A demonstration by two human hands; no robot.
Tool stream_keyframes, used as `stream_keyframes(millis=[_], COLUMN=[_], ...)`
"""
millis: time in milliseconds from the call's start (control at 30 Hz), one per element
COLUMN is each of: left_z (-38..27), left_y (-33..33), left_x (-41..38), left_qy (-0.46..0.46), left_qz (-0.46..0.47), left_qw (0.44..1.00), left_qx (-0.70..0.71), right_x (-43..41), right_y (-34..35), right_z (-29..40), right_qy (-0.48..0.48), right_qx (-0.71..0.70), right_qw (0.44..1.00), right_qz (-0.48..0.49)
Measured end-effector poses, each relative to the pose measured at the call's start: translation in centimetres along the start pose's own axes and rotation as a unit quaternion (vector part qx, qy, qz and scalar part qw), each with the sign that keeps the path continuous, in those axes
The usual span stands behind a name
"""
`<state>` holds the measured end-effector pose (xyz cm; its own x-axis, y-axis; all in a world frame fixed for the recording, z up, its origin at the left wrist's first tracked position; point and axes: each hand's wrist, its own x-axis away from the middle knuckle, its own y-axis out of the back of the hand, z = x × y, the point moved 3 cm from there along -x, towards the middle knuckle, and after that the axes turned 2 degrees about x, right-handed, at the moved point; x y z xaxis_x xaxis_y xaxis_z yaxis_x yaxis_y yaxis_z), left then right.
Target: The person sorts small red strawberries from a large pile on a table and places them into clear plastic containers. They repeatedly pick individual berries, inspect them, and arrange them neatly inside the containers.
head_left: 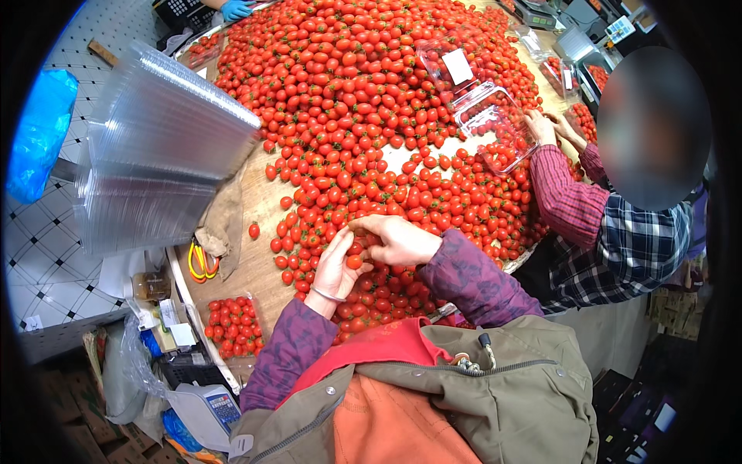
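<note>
A large heap of cherry tomatoes [359, 75] covers most of a wooden table [258, 200]. My left hand [336, 267], with a bangle at its wrist, is closed around a few cherry tomatoes [354, 261] over the near part of the heap. Touching its fingertips from the right is my right hand [400, 239], its fingers bent over the same tomatoes; whether it grips one of its own is hard to tell. A clear plastic punnet filled with tomatoes [235, 326] stands at the table's near left corner.
Nested clear plastic clamshells [168, 133] lean at the left, beside scissors with yellow-orange handles [202, 264] and a cloth [223, 220]. A co-worker's hands [542, 127] are by an open clamshell [493, 116] at right. A blue-gloved hand [236, 10] shows at the far edge. A scale [211, 412] stands lower left.
</note>
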<state>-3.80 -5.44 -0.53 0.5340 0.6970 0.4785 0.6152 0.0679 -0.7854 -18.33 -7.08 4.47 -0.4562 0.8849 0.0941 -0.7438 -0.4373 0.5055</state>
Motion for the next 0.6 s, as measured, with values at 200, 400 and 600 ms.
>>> stream_keyframes(millis=[200, 400, 600], left_z=[0.3, 0.3, 0.7], left_y=[2.8, 1.3, 0.2], left_x=[-0.2, 0.7, 0.9], left_qy=[-0.005, 0.006, -0.002], left_qz=[-0.051, -0.063, -0.093], left_qw=[0.995, 0.983, 0.915], left_qx=[-0.088, -0.171, -0.393], right_x=[-2.1, -6.4, -6.1], right_y=[5.5, 5.3, 5.3], right_z=[-7.0, -11.3, -10.6], right_qy=[-0.142, -0.194, -0.192], right_qx=[0.079, 0.213, 0.232], right_qw=[0.963, 0.947, 0.952], right_qz=[-0.217, -0.14, -0.055])
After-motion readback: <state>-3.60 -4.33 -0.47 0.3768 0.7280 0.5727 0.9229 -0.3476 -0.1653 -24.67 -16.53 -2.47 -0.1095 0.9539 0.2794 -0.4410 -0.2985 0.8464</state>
